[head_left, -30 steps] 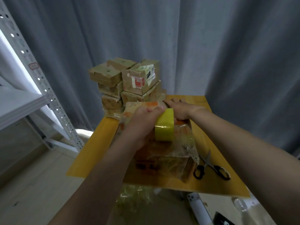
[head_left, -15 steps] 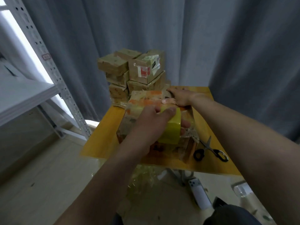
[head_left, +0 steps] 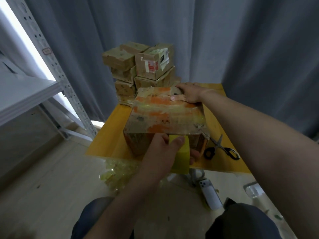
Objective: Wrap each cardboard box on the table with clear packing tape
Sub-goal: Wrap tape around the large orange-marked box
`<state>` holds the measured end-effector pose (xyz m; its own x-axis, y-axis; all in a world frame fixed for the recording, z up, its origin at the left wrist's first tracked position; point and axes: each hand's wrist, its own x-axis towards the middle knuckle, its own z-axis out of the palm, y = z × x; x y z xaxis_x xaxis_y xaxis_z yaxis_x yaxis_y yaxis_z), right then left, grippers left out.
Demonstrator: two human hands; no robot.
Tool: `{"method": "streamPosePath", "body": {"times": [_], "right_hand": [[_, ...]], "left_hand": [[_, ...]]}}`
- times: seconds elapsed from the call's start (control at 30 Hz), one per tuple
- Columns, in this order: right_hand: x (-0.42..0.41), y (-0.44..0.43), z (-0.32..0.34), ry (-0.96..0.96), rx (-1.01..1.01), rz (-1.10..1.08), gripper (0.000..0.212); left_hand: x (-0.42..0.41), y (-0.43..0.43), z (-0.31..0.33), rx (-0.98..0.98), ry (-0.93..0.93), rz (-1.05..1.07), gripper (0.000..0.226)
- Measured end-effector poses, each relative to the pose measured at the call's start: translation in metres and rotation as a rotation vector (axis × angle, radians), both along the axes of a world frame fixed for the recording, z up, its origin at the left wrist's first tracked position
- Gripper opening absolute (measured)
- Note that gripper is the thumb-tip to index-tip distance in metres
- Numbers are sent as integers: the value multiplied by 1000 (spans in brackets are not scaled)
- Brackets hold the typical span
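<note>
A worn cardboard box with orange patches and shiny tape across its top lies on the yellow table. My left hand grips a yellowish roll of tape against the box's near face, at the table's front edge. My right hand presses down on the box's far right corner, thumb flat on the top, fingers over the far edge.
A stack of several small cardboard boxes stands at the table's far left. Black-handled scissors lie right of the box. Crumpled tape lies on the floor below. A metal shelf stands left. A white phone lies on the floor.
My left hand has drawn the tape roll from the box's top, toward me and down over the near edge. My right hand stays on the far corner. The view has tilted downward.
</note>
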<state>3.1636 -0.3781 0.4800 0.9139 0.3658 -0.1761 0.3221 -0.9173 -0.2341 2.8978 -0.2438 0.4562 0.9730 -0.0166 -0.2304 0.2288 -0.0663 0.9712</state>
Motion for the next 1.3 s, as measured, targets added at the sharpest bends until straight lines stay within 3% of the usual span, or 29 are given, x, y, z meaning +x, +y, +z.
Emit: {"method": "streamPosePath", "body": {"times": [0.07,0.13,0.3,0.4,0.5,0.6,0.67,0.77,0.87,0.97,1.07,1.2,1.3], "right_hand": [[1,0,0,-4,0,0,95],[1,0,-2,-19,18,4,93],[2,-1,-4,-53,38,-6,95],[-3,-1,-4,-77,59,-19,95],[-13,-2,-4,-275,-16,-51,93],[-29,5,3,-453,-139,83,68],[-51,16,5,-291,-128,151,70],[-89,32,-3,12,-135,72,91],[-126,35,-6,50,-130,71,98],[-168,31,-2,60,-83,88,92],[-199,30,-1,85,-60,83,90],[-196,34,-1,76,-49,29,88],[-169,41,-5,39,-78,-12,90]], "left_hand": [[0,-1,-6,-16,-37,-11,31],[-2,-3,-9,-37,-44,-43,22],[-4,-1,-26,38,-23,-8,43],[1,1,-39,23,22,-28,44],[6,0,-36,-89,38,-31,29],[9,2,-36,-152,26,-62,25],[13,1,-37,-175,25,-59,21],[19,-5,-34,-159,27,-36,28],[20,-8,-30,-136,-1,-18,26],[24,-6,-31,-52,-27,27,33],[23,-3,-31,50,-6,27,55],[24,1,-27,-92,162,-35,96],[23,-1,-20,-216,213,-30,47]]}}
